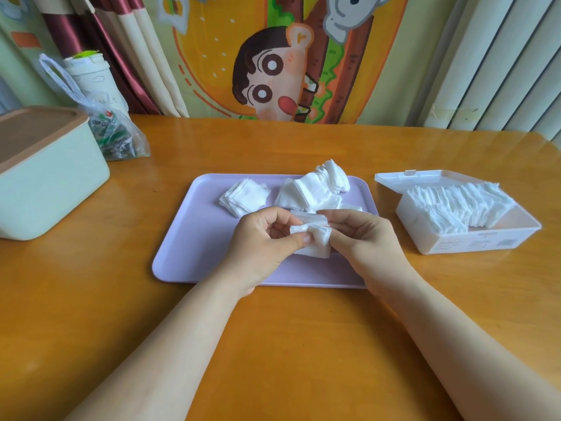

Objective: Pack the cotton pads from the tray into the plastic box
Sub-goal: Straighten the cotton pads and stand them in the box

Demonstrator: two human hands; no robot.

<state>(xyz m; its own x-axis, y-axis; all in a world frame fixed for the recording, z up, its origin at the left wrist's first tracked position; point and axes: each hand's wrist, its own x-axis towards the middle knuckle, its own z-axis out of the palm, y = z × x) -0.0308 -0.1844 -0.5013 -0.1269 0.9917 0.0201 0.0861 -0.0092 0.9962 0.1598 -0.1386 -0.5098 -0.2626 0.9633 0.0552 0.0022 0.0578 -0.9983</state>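
A lilac tray [194, 238] lies in the middle of the wooden table. On its far half lie white cotton pads: a small flat stack [244, 197] and a bigger leaning pile [318, 189]. Over the tray's near half, my left hand [264, 241] and my right hand [364, 238] both pinch a small bunch of cotton pads [312, 238] between them. To the right stands the clear plastic box [473, 241], lid open toward the back, with a row of pads [461, 208] filling most of it.
A pale green tissue box with a brown lid [45, 177] sits at the left edge. Behind it are a plastic bag [115, 135] and a paper cup [91, 77]. A cartoon curtain hangs behind the table.
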